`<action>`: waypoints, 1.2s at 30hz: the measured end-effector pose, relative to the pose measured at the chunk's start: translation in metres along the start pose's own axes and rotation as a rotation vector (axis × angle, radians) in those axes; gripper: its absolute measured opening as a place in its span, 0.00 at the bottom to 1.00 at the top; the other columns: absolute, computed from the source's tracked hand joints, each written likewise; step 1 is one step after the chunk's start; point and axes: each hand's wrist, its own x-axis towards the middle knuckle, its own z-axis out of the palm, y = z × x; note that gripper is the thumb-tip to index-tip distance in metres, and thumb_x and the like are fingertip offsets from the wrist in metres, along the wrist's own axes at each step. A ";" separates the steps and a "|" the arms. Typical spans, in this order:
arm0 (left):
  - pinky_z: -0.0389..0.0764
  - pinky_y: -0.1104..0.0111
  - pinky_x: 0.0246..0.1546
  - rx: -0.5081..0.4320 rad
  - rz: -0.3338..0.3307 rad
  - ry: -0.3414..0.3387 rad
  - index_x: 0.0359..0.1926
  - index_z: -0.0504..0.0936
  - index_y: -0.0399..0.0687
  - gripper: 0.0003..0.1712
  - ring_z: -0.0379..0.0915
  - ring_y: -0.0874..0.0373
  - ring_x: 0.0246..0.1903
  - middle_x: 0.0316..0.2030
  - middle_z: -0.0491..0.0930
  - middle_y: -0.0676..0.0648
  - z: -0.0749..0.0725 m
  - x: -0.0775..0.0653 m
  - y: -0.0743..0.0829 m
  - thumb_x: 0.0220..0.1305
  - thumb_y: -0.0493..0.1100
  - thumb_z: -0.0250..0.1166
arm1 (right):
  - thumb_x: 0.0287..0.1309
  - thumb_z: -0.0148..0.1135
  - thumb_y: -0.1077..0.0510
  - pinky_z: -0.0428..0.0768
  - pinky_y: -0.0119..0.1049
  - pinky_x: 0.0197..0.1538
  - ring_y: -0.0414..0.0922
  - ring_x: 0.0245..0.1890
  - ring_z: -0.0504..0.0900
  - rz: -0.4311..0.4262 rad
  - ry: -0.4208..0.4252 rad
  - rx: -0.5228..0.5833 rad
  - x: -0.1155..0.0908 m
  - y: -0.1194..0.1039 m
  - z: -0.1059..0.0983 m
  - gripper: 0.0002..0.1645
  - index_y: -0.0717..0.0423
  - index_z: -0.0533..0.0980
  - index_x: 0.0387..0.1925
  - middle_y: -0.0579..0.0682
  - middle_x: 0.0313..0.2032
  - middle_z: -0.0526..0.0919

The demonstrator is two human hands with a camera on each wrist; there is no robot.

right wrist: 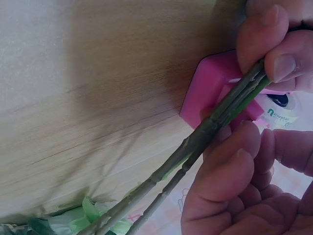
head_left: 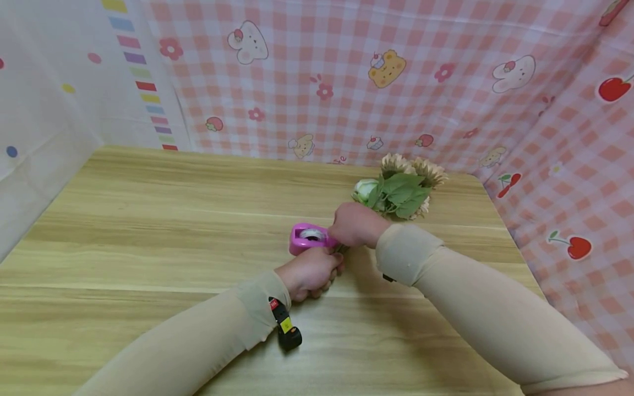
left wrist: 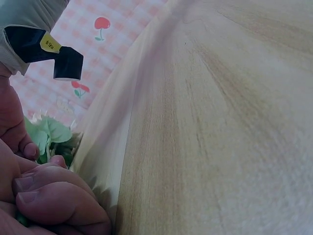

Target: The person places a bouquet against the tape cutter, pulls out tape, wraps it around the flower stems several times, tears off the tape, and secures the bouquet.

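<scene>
Several green flower stems (right wrist: 203, 129) run slantwise between my hands in the right wrist view. My left hand (head_left: 312, 272) pinches them near their cut end, between thumb and fingers. Fingers of my right hand (head_left: 359, 225) curl at the stems a little farther along, with fingertips (right wrist: 244, 161) right against them. Behind both hands a pink tape dispenser (head_left: 297, 246) stands on the table, a roll of clear tape (head_left: 311, 234) seated in it. The bouquet's heads lie beyond my right hand: a whitish-green rose (head_left: 365, 190), beige blossoms (head_left: 430, 171) and broad green leaves (head_left: 403, 192).
The wood-grain table (head_left: 148, 220) spreads under everything. Along its back hangs a pink checked cloth (head_left: 297, 60) with cartoon prints, and another falls at the right edge. A white dotted cloth (head_left: 44, 99) hangs at the left. Black camera straps (head_left: 285, 324) sit on the sleeved wrists.
</scene>
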 end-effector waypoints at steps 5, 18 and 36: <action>0.55 0.73 0.11 0.000 0.001 -0.004 0.40 0.74 0.39 0.19 0.53 0.64 0.11 0.17 0.62 0.55 -0.001 0.001 0.000 0.85 0.45 0.43 | 0.62 0.57 0.57 0.69 0.35 0.26 0.42 0.21 0.67 0.006 0.003 0.016 0.001 0.002 0.000 0.21 0.47 0.65 0.14 0.45 0.19 0.69; 0.55 0.73 0.11 0.013 0.003 -0.007 0.41 0.74 0.39 0.18 0.53 0.64 0.12 0.17 0.62 0.54 -0.001 0.002 -0.002 0.85 0.45 0.43 | 0.62 0.57 0.56 0.71 0.34 0.26 0.41 0.20 0.69 0.005 0.006 0.085 0.002 0.007 -0.001 0.17 0.49 0.69 0.16 0.45 0.21 0.75; 0.54 0.73 0.11 -0.036 -0.013 -0.017 0.41 0.73 0.39 0.18 0.52 0.64 0.11 0.16 0.61 0.55 -0.003 0.002 0.000 0.85 0.44 0.43 | 0.62 0.57 0.55 0.72 0.35 0.30 0.44 0.26 0.72 0.004 0.017 0.108 0.001 0.004 0.002 0.12 0.50 0.73 0.22 0.48 0.25 0.75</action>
